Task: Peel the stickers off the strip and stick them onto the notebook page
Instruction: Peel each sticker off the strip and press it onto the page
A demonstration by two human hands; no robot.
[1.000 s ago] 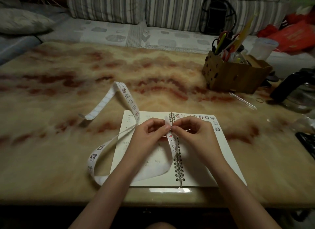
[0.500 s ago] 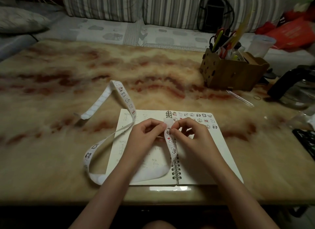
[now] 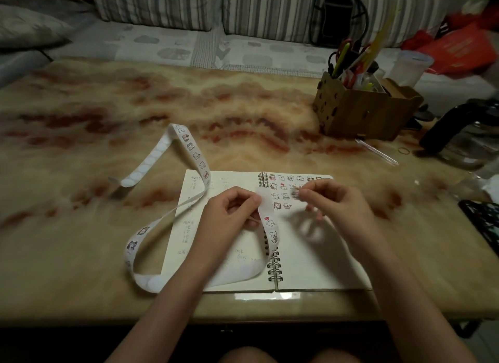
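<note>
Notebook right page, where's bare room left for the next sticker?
The right page is bare across its lower half, between the spiral binding and the outer edge. Its top is crowded with stuck stickers; the strip drapes over the binding.

Notebook (image 3: pixel 310 254) on table (image 3: pixel 81 227); strip (image 3: pixel 189 146) looping left; box (image 3: pixel 361 114) behind, right.
</note>
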